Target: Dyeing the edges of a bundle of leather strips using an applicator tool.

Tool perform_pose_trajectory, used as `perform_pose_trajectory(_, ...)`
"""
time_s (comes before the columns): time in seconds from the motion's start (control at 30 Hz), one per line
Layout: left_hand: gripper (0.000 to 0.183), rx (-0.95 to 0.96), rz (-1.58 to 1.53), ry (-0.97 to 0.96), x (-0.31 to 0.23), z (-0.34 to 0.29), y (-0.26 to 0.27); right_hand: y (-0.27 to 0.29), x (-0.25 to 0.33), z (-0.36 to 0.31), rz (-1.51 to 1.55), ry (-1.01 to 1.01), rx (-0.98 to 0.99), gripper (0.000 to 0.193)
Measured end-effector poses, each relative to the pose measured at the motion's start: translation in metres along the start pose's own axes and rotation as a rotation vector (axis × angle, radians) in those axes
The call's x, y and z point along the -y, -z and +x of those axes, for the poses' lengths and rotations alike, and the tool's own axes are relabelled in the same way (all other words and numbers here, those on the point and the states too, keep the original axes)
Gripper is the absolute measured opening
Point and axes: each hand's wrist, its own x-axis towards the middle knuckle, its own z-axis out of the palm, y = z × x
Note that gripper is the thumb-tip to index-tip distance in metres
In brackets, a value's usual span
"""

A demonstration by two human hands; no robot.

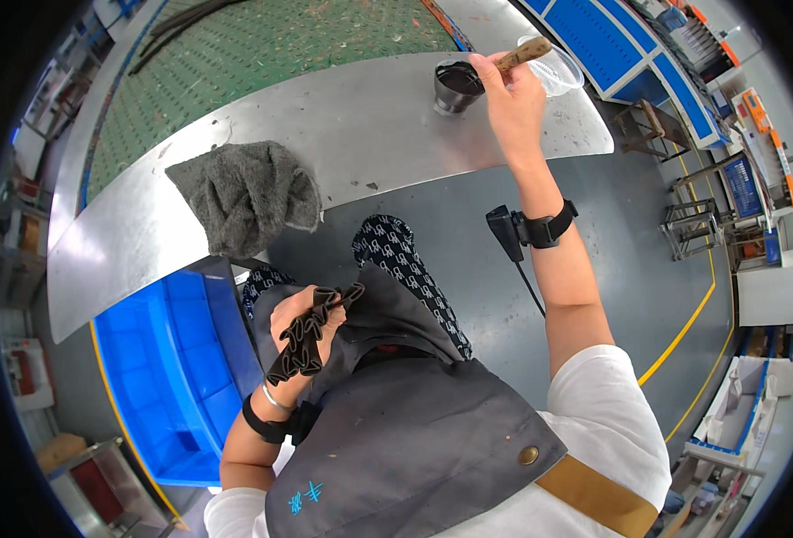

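My right hand [515,100] reaches to the far right of the metal table, fingers closed round a wooden-handled brush [524,54]. Its lower end goes down toward a small cup [456,90] with a black inside; the brush head cannot be made out. Close to my lap, my left hand [293,314] is closed on a bundle of dark folded strips [302,348], whose looped ends stick out in a row. A crumpled grey towel [248,197] lies on the table's near edge, ahead of my left hand.
The curved metal table [361,117] spans the front, with a green studded mat [280,63] beyond it. A clear plastic container [560,73] stands behind my right hand. Blue bins [159,377] sit low on my left. Metal stools [689,220] stand at the right.
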Motion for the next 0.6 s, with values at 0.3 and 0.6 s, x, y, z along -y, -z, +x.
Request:
perform_pose_trajectory(0.3, 0.019, -0.041, 0.035, -0.023, -0.005, 0.005, -0.001, 0.014, 0.03, -0.023, 0.691, -0.139, -0.158, 0.02)
perform_pose_trajectory(0.6, 0.023, -0.025, 0.002, -0.087, -0.007, 0.009, -0.001, 0.013, 0.096, -0.087, 1.056, -0.22, 0.173, 0.02)
